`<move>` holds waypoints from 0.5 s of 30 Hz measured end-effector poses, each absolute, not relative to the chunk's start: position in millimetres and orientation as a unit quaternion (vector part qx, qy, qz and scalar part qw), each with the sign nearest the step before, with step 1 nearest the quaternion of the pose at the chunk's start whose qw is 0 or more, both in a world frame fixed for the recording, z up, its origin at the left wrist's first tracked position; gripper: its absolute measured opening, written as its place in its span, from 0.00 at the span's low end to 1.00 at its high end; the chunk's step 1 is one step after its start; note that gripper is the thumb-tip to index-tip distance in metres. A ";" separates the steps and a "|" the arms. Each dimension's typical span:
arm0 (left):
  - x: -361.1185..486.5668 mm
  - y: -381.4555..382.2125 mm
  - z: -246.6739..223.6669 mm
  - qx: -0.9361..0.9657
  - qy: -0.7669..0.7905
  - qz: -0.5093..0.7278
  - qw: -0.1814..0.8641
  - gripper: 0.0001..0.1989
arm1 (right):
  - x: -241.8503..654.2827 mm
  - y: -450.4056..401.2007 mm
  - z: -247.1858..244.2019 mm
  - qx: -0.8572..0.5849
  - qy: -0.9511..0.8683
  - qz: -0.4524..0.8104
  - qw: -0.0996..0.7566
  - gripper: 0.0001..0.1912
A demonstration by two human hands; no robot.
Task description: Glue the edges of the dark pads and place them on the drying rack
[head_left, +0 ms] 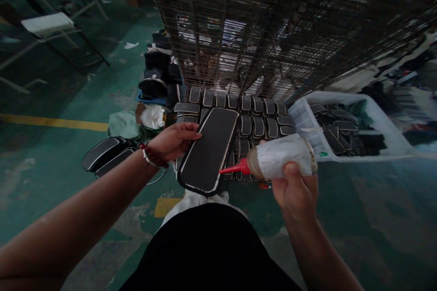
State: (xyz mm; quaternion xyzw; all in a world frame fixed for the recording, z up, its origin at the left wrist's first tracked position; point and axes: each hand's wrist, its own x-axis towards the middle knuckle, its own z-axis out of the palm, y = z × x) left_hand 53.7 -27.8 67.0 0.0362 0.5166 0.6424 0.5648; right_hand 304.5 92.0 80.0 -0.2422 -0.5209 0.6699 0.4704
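Black panel (209, 151) above green floor (44, 204), rack (300, 9) beyond

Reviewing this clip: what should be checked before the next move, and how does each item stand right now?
1. Left hand has a grip on the rounded black panel: ok, held at its left edge.
2. Right hand has hold of the squeeze bottle: ok, fingers wrapped around it.
3. Red nozzle aimed at the panel: ok, its tip is at the right edge, near the lower end.
4. Nozzle tip touching the panel: cannot tell from this angle.
5. Whitish line along the panel's border unbroken all around: cannot tell.
6. Bottle's fill level visible: not ok, a white wrap covers most of it.
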 end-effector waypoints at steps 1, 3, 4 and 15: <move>53.2 -27.3 67.8 0.031 0.521 0.645 0.558 0.10 | 304.7 90.9 79.4 -0.242 -0.521 0.671 0.469 0.20; 52.4 -26.2 69.8 0.016 0.529 0.648 0.548 0.11 | 304.8 89.8 78.6 -0.240 -0.522 0.671 0.469 0.21; 52.1 -25.7 70.9 0.006 0.531 0.651 0.543 0.11 | 304.5 89.5 78.4 -0.239 -0.524 0.670 0.469 0.21; 56.9 -26.3 57.6 -0.143 0.461 0.723 0.495 0.11 | 297.6 99.7 75.0 -0.257 -0.502 0.623 0.543 0.28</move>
